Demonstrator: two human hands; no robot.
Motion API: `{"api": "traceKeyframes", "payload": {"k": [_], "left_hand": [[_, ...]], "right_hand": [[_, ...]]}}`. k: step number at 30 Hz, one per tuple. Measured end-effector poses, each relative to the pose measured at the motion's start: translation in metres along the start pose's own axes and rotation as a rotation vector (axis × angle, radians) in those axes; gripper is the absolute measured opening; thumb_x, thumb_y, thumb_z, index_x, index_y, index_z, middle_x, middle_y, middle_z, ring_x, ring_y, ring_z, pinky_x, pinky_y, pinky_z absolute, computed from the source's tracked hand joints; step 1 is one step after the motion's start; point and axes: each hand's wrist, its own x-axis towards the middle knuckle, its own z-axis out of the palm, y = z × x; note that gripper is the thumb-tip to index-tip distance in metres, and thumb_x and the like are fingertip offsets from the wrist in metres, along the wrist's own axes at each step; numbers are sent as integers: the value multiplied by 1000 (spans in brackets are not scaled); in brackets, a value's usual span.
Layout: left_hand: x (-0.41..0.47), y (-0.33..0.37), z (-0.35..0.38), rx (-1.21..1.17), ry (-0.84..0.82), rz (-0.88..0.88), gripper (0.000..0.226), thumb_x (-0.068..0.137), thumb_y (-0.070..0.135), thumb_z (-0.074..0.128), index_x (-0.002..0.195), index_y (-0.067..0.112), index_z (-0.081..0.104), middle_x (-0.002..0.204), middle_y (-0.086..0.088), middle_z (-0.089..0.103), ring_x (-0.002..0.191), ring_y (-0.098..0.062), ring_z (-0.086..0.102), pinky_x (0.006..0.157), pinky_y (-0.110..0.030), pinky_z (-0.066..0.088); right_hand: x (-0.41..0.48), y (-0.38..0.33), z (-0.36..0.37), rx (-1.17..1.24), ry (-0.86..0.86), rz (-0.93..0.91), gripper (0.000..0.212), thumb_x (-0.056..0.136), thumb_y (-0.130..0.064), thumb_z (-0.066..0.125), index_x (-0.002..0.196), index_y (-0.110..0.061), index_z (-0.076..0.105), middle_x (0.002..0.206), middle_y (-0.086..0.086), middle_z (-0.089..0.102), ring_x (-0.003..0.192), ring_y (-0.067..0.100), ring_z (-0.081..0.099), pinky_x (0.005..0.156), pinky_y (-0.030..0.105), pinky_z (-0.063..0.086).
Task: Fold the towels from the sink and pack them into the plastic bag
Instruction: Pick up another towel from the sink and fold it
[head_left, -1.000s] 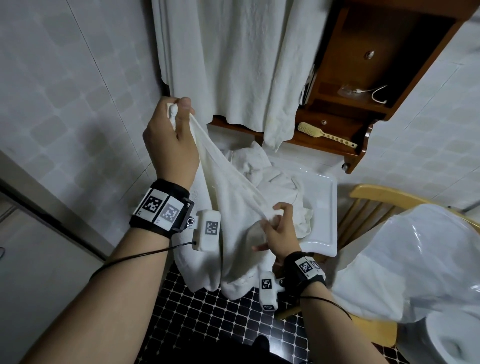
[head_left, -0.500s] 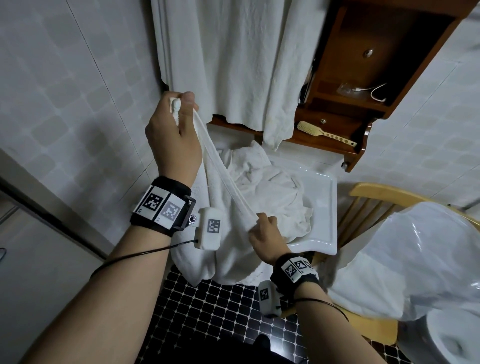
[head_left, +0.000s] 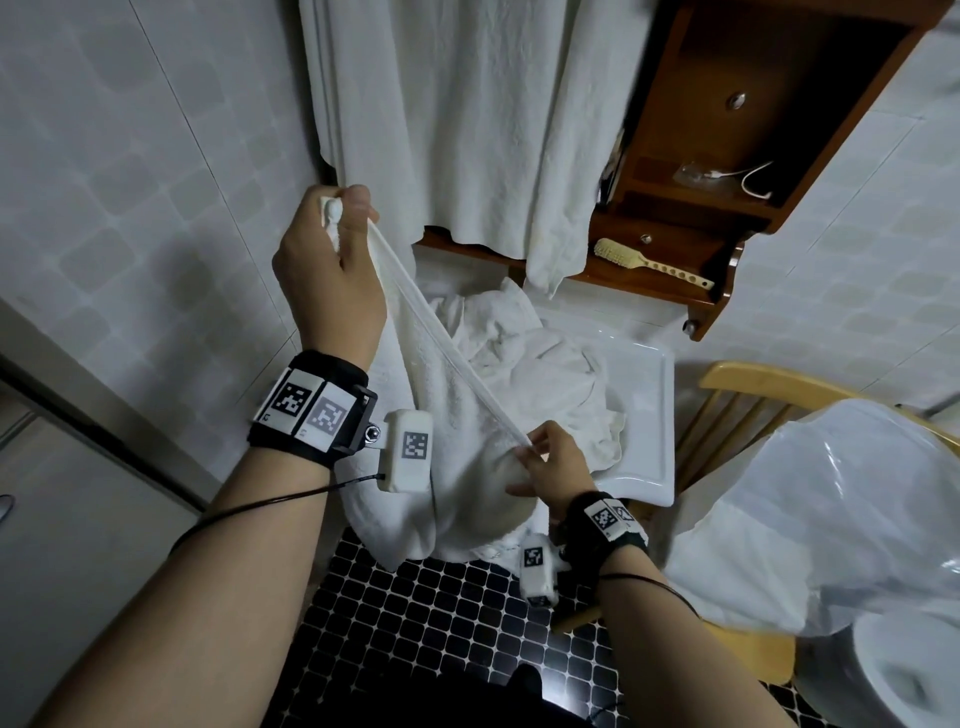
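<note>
Above the sink (head_left: 644, 415), the left hand (head_left: 332, 275) is gripping a towel (head_left: 441, 415) corner while the right hand (head_left: 553, 465) is pinching its hem, stretching the edge taut for folding.

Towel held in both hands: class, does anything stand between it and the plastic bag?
Nothing visible does. The towel, stretched between left hand and right hand, has open air rightward to the plastic bag; its mouth is hidden.
</note>
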Motion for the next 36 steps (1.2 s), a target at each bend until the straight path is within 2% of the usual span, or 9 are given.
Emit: {"api": "traceKeyframes", "payload": {"k": [5,10,13,17,21,25,28,31,36], "left_hand": [[-3,-18,-4,32,-87,-45,33,98,43,70,91,11,73,76,10,65,68,-2,56,69,-15,44],[-22,-74,-10,293,-419,-217,23,74,29,95,86,29,76,91,5,76,91,-22,70,80,-31,58],[-38,-109,-13,637,-607,-402,22,80,12,82,91,30,78,106,-6,76,96,-33,71,88,-39,61],[-66,-142,-19,922,-850,-488,28,87,7,56,106,13,76,110,-16,74,99,-38,71,84,-39,60],[-82,-140,-19,1028,-1122,-497,24,87,15,72,109,11,66,117,-13,71,105,-35,69,84,-37,56],[-93,-117,2,508,-1367,-338,95,53,58,98,129,30,50,131,10,52,116,-15,56,101,-40,51],[-105,-84,24,258,-1280,-192,73,62,61,94,118,35,55,124,18,55,110,-4,57,88,-26,50],[-111,-66,39,176,-1172,-168,34,83,42,86,94,29,56,98,8,65,90,-14,65,70,-25,50],[-112,-67,41,54,-1010,-242,28,94,26,76,83,24,51,83,5,62,75,-15,62,57,-19,44]], "right_hand": [[-5,-20,-12,166,182,-8,19,93,0,73,90,-6,55,105,12,58,81,26,69,54,47,64],[-15,-48,-14,191,431,-116,21,87,3,67,94,-17,62,83,5,60,61,22,71,51,45,63],[-19,-62,-21,227,460,-114,42,79,-6,58,114,-24,70,73,2,66,61,24,74,65,44,66],[-25,-75,-22,186,432,-177,35,74,-21,60,101,-27,81,59,-7,70,62,19,73,70,47,66],[-36,-94,-19,103,466,-269,23,78,-23,68,95,-28,82,81,-11,76,75,8,72,73,40,65],[-43,-110,-14,58,441,-373,18,75,-30,68,88,-32,81,79,-12,69,69,11,71,65,42,65],[-48,-118,-8,19,434,-420,14,77,-27,70,85,-31,81,76,-13,69,68,10,70,63,41,64],[-54,-125,-10,-29,460,-457,13,79,-19,74,85,-28,81,81,-12,73,74,3,69,69,29,59],[-54,-125,-19,11,385,-482,17,74,-27,69,86,-30,80,81,-11,73,67,12,72,66,43,63]]}}
